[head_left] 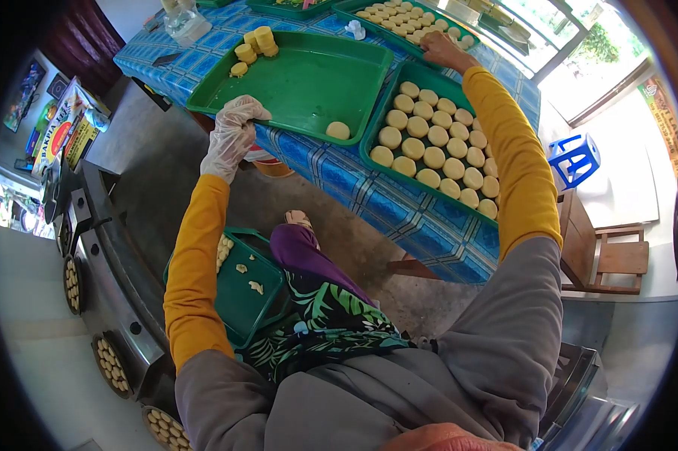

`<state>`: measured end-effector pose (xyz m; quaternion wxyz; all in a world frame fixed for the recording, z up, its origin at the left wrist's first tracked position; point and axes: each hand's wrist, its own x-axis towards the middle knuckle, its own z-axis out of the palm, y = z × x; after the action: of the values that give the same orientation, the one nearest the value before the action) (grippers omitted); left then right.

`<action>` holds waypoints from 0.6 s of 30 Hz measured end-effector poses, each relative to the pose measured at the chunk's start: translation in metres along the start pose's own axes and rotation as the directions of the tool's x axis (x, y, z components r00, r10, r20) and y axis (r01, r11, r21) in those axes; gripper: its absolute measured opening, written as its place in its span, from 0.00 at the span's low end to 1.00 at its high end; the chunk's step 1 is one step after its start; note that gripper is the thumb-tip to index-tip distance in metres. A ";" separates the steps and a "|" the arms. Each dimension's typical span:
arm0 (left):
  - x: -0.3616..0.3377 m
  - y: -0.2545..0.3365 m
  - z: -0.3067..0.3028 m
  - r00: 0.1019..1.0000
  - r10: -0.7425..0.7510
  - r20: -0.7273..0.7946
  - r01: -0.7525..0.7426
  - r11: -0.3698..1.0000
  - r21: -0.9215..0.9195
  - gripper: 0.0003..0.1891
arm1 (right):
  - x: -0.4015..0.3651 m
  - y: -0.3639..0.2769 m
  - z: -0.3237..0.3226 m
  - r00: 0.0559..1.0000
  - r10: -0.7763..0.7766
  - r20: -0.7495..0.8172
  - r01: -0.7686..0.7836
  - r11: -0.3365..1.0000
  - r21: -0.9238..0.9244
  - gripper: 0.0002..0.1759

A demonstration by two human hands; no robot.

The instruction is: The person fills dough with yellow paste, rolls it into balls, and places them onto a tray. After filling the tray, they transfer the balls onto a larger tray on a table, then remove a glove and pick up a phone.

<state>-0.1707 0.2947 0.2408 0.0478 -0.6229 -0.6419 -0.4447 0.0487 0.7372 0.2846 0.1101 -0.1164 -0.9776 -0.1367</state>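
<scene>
My left hand (234, 135), in a clear plastic glove, is closed on the near rim of a large green tray (309, 79). A few stacked round pastries (260, 42) stand in that tray's far left corner, and a single pastry (338, 131) lies at its near right. My right hand (445, 52) is bare and reaches out to the near edge of a far tray (393, 36) of pastries. Its fingers are curled down, and what they hold is hidden. Below that arm, a second green tray (388, 98) carries rows of round, pale pastries (433, 157).
A blue checked cloth covers the table (354, 177). At my left leg sits a lower green tray (252, 301) with dough scraps. Round pans (112, 364) of pastries line the left-hand stove (117, 278). A blue stool (574, 160) and wooden chair (620, 257) stand right.
</scene>
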 end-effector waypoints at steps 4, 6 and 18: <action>0.002 0.003 0.002 1.000 -0.021 0.007 0.021 0.999 -0.050 0.19 | -0.054 0.053 0.004 0.994 -0.106 -0.018 0.106 0.994 0.011 0.10; 0.001 0.002 0.002 0.999 0.018 -0.027 -0.019 1.000 -0.022 0.17 | -0.092 0.075 -0.003 0.997 -0.061 0.050 0.059 0.997 0.057 0.11; -0.002 -0.004 -0.001 1.000 0.001 0.001 -0.001 0.996 -0.089 0.20 | -0.211 0.064 -0.057 0.983 0.137 0.124 -0.161 0.964 0.210 0.12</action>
<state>-0.1739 0.2935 0.2384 0.0197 -0.6249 -0.6211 -0.4727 0.2762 0.7388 0.3013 0.0791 -0.1843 -0.9796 -0.0126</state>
